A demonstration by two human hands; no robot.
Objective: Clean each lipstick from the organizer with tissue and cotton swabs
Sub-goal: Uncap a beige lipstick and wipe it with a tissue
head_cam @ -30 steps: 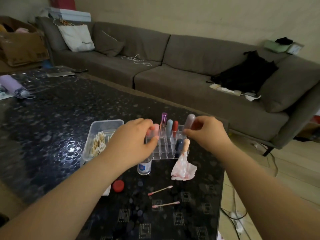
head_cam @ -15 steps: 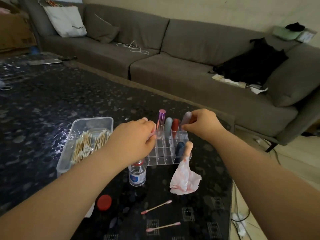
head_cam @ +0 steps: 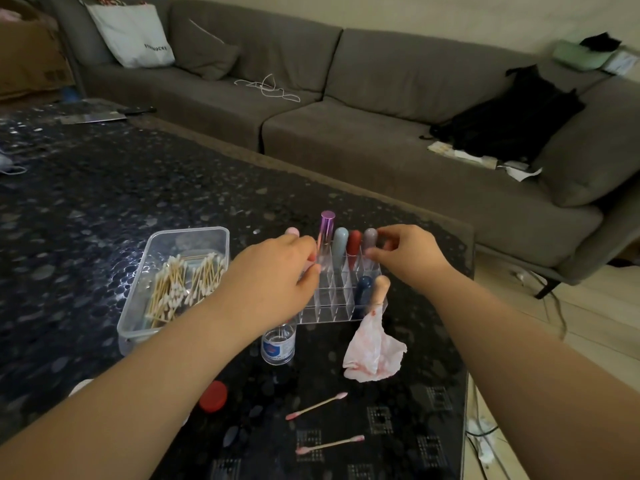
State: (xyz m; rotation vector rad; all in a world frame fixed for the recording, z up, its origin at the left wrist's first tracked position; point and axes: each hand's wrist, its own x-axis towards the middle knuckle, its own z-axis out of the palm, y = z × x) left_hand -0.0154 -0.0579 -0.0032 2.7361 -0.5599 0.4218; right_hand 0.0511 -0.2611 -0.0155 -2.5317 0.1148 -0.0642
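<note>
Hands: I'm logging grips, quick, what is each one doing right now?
Left hand: fingers curled at the organizer, round a pink lipstick it seems.
Right hand: pinching the grey lipstick.

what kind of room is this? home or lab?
Most likely a home living room. A long grey sofa with cushions, a tote bag and black clothing on it runs along the wall, and the work happens on a low dark coffee table in front of it.
</note>
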